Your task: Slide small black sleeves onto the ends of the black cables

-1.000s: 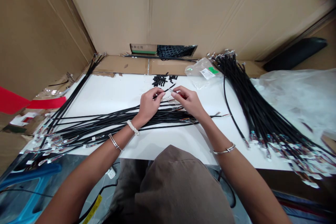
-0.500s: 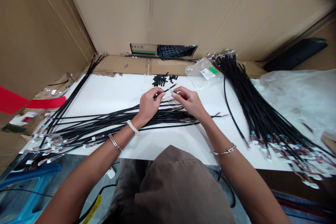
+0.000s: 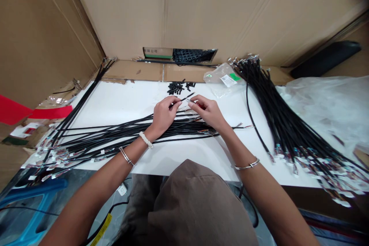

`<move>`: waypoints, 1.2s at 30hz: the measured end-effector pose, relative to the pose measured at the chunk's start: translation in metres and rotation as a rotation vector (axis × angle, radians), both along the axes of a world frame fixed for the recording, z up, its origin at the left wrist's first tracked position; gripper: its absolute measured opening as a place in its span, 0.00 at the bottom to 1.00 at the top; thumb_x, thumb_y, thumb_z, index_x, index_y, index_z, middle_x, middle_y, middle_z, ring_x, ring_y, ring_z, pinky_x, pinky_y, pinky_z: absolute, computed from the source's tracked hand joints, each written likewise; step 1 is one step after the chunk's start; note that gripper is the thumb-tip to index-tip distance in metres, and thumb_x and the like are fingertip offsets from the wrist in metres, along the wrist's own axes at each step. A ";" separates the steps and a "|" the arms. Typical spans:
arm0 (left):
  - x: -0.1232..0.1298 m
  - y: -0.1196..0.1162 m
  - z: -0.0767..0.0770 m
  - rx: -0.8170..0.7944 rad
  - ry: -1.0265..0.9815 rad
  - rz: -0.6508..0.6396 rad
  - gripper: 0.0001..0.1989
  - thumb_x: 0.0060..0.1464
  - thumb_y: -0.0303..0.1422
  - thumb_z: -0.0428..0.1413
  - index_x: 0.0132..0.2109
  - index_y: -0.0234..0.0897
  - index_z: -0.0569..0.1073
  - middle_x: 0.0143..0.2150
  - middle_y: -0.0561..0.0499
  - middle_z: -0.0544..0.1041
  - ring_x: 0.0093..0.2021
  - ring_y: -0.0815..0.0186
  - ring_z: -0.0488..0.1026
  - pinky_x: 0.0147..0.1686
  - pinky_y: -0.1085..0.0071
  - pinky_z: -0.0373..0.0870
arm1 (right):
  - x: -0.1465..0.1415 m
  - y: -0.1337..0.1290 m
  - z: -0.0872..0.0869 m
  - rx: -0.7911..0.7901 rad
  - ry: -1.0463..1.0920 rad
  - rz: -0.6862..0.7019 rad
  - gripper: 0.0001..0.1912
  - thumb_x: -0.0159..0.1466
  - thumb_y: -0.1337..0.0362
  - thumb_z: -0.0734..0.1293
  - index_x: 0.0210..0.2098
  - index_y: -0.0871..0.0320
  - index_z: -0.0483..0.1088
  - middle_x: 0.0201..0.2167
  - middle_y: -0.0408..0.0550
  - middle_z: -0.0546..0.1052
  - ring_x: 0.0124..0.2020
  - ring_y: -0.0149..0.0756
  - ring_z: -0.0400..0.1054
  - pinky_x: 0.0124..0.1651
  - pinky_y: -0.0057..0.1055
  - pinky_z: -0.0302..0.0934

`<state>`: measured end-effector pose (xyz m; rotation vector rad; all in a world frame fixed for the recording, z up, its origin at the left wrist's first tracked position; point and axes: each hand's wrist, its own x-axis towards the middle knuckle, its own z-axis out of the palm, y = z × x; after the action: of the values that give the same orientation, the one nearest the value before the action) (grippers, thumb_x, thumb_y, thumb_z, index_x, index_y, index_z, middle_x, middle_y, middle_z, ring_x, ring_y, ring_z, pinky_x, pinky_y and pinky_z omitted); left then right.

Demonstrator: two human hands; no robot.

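Pinched in my left hand is a black cable, its stripped end pointing up and right. My right hand is closed just right of that end, gripping a slim tool with a pale tip and a bit of red; my fingers hide most of it, so its kind is unclear. Both hands hover over a bundle of black cables with bare wire ends on the right and white connectors on the left. Beyond the hands lies a small pile of short black sleeve-like pieces.
A clear plastic bag with a label sits behind my right hand. A thick cable bundle spreads down the right side, near translucent sheeting. More cables run along the left. Cardboard walls enclose the white table.
Almost nothing differs. The cable end has shifted very slightly near my right fingertips, and both hands keep their places.
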<state>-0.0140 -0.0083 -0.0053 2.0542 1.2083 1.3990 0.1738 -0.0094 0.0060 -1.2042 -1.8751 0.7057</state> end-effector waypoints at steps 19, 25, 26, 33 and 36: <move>0.000 0.000 0.001 0.010 0.018 0.028 0.05 0.60 0.30 0.55 0.36 0.37 0.74 0.35 0.49 0.79 0.34 0.66 0.73 0.37 0.70 0.68 | -0.004 -0.002 0.002 0.035 -0.008 -0.038 0.16 0.64 0.50 0.64 0.35 0.57 0.69 0.17 0.36 0.57 0.21 0.27 0.48 0.26 0.29 0.45; 0.000 -0.001 0.000 0.024 0.034 0.022 0.04 0.60 0.29 0.55 0.36 0.36 0.74 0.35 0.49 0.79 0.34 0.66 0.73 0.37 0.70 0.68 | -0.004 -0.002 0.001 0.042 -0.031 -0.039 0.15 0.64 0.50 0.64 0.36 0.57 0.70 0.18 0.36 0.59 0.21 0.27 0.49 0.27 0.29 0.46; 0.000 0.000 0.000 0.025 0.036 0.022 0.04 0.60 0.29 0.55 0.36 0.36 0.74 0.35 0.49 0.79 0.34 0.66 0.73 0.37 0.70 0.68 | -0.004 -0.001 0.001 0.045 -0.035 -0.041 0.15 0.64 0.50 0.64 0.36 0.57 0.70 0.18 0.36 0.59 0.21 0.27 0.49 0.27 0.29 0.46; 0.000 0.000 -0.001 0.028 0.066 0.027 0.05 0.60 0.30 0.54 0.36 0.36 0.74 0.35 0.49 0.79 0.34 0.66 0.74 0.37 0.71 0.68 | -0.003 -0.001 0.000 0.080 -0.083 -0.052 0.16 0.65 0.50 0.63 0.36 0.57 0.70 0.18 0.36 0.59 0.21 0.27 0.49 0.28 0.28 0.47; 0.000 -0.001 -0.001 0.033 0.089 0.029 0.05 0.60 0.30 0.54 0.36 0.36 0.74 0.36 0.49 0.79 0.34 0.66 0.73 0.37 0.70 0.68 | -0.002 0.000 -0.001 0.090 -0.100 -0.050 0.15 0.65 0.50 0.63 0.37 0.56 0.70 0.18 0.37 0.60 0.21 0.28 0.49 0.28 0.28 0.47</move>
<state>-0.0141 -0.0091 -0.0062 2.1505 1.2631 1.3617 0.1721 -0.0097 0.0047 -1.2436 -1.9302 0.5375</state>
